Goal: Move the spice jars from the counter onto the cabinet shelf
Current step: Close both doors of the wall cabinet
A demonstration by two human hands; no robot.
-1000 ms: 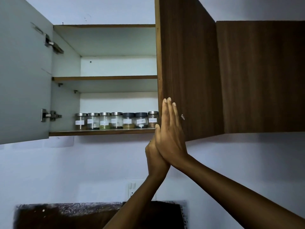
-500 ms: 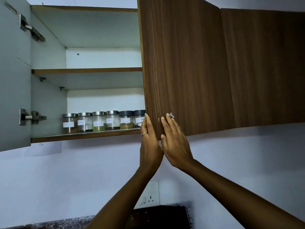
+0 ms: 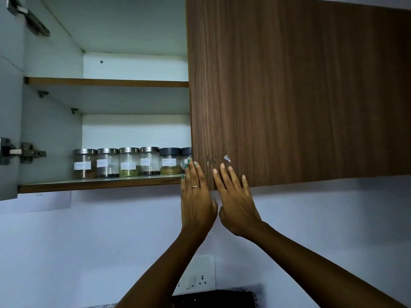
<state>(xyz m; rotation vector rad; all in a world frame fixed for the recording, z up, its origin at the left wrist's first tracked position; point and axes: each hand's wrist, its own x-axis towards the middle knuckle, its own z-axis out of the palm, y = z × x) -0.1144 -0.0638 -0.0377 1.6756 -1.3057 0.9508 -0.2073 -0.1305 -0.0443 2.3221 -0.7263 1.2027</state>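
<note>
While the wooden door is pressed: both hands are laid flat on its lower corner, and no jar is held.

Left hand (image 3: 196, 197): fingers are held straight and close together against the door's free edge; a ring is worn on one finger.

Right hand (image 3: 235, 203): fingers are spread and pressed on the wooden door (image 3: 295, 90), just beside the left hand.

Spice jars (image 3: 131, 162): six are seen standing upright in a row on the lower shelf (image 3: 97, 184), directly left of the left hand; the sixth is partly hidden by the door edge and the left fingertips.

Upper shelf (image 3: 106, 82): nothing is seen on it.

White door (image 3: 9, 107): it is stood open, far to the left of the hands, with hinges exposed.

Tabletop (image 3: 213, 298): only a dark strip is seen below the forearms; no jar can be made out on it.

Progress: the transfer is judged complete or very nearly so, since the jars are shelved and neither hand carries one. Closing of the cupboard is judged to be what remains.

Change from earlier frames: the wooden door is now swung further across the opening, so that a seventh jar seen one second ago is covered. The hands, formerly overlapped at the door edge, are now set side by side.
</note>
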